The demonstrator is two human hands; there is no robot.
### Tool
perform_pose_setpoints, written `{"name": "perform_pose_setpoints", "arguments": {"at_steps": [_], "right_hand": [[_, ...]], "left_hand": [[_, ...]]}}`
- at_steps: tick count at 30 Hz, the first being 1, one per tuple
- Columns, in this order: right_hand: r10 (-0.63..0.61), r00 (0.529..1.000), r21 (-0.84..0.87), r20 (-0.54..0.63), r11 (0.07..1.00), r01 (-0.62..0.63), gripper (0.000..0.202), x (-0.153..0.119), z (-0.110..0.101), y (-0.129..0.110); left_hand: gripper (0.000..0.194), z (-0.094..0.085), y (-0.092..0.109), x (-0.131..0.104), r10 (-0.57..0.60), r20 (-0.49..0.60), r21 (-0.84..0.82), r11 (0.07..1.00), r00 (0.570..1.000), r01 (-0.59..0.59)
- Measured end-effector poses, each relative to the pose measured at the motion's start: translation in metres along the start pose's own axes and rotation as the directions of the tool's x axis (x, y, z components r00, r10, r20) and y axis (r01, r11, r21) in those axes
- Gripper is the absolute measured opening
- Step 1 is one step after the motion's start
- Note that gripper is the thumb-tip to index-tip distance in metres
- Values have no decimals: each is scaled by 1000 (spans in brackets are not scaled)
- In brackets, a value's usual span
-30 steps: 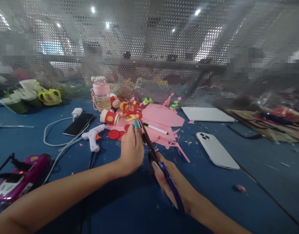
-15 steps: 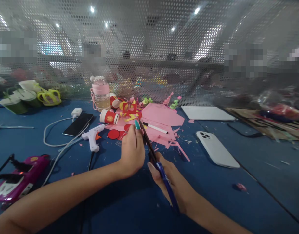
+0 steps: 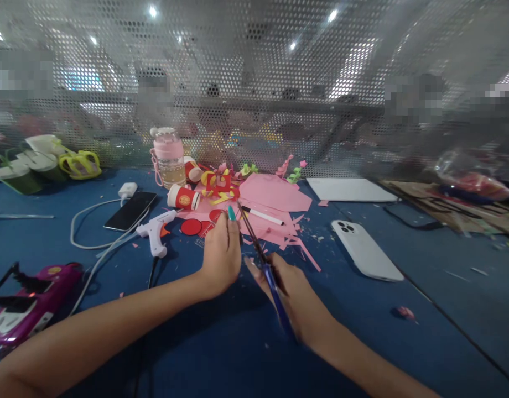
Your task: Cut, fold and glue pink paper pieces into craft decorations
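My right hand grips blue-handled scissors, their dark blades pointing up and away from me. The blades run close beside the fingers of my left hand. That hand is closed, thumb up with a teal nail, fingers pressed together; whatever it pinches is hidden behind them. Beyond both hands lie pink paper sheets with cut strips and scraps. A white marker with a black cap rests on the paper. Red paper circles lie to the left of it.
To the left are a white glue gun, a black phone, a charging cable and a purple power strip. A red paper cup lies by a pink-lidded bottle. At right is a white phone. A perforated metal screen stands behind.
The scissor blades have shifted slightly away from my left hand, leaving a small gap. Both hands otherwise keep nearly the same place, and the view has moved slightly.
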State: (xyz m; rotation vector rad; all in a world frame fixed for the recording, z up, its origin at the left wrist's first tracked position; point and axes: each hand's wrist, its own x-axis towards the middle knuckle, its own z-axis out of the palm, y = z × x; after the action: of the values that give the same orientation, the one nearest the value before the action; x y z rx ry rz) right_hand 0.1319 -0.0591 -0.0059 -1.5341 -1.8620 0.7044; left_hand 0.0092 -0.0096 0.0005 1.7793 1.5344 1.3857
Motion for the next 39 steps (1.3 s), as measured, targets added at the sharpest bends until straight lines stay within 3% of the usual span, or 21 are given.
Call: {"name": "perform_pose_setpoints", "arguments": {"at_steps": [2, 5, 10, 17, 21, 23, 26, 29, 34, 39], "right_hand": [[70, 995, -188, -71, 979, -82, 25, 10, -10, 9], [137, 951, -435, -277, 865, -251, 24, 28, -33, 26], [264, 880, -580, -395, 671, -462, 33, 49, -62, 54], [232, 905, -674, -357, 607, -421, 34, 56, -59, 73], [45, 901, -689, -431, 628, -361, 34, 50, -56, 69], [-127, 886, -676, -447, 697, -241, 33, 46, -52, 64], [-337, 855, -546, -394, 834, 77, 30, 38, -38, 51], [-386, 888, -315, -252, 900, 302, 28, 30, -15, 36], [-271, 952, -91, -142, 961, 260, 29, 27, 18, 21], [-143, 966, 77, -213, 984, 162, 29, 31, 28, 16]], "left_hand": [[20, 2, -8, 0, -23, 99, 7, 1000, 995, 23], [23, 5, -21, 1, -51, 236, 5, 999, 970, 52], [25, 9, -31, 3, -102, 381, -62, 989, 919, 136], [27, 8, -31, 1, -76, 442, -88, 988, 894, 128], [29, 8, -31, 2, -56, 449, -79, 992, 892, 102], [29, 8, -31, 2, -39, 458, -88, 992, 888, 89], [31, 8, -29, 2, -21, 497, -117, 989, 868, 91], [31, 8, -28, 1, -5, 540, -162, 981, 842, 110], [30, 8, -27, -3, 23, 571, -203, 972, 821, 114], [29, 8, -28, -5, 24, 546, -219, 969, 838, 115]]}}
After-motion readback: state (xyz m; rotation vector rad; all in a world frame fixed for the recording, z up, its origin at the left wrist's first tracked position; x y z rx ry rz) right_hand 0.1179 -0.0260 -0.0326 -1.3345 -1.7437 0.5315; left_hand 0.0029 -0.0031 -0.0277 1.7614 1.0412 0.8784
